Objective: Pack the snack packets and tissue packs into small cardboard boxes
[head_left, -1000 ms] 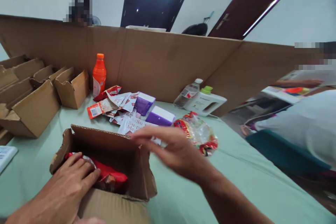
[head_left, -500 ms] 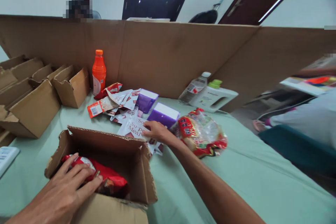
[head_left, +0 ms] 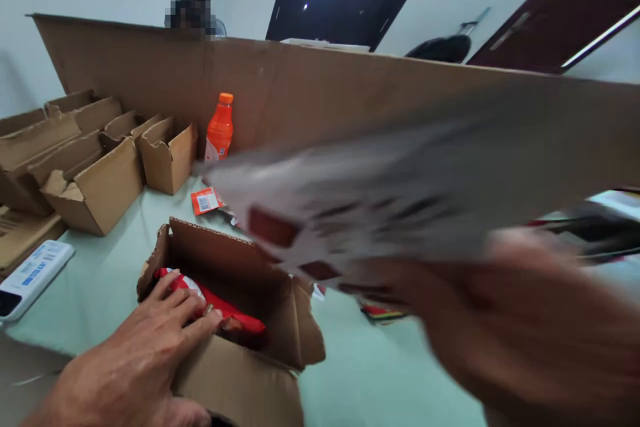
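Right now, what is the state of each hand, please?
Left hand: open, fingers resting on the red packet in the box.
Right hand: blurred, holding a white sachet.

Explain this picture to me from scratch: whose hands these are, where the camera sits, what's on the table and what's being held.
The camera is worn on a person's head and looks down at their own two bare hands; no machine is involved. The left hand presses on a red snack packet inside an open cardboard box. The right hand is close to the lens and blurred by motion; it holds up a white sachet with dark red print. On the pale green table stand an orange drink bottle, a row of empty cardboard boxes and a tall cardboard screen. A white device lies at the left edge.
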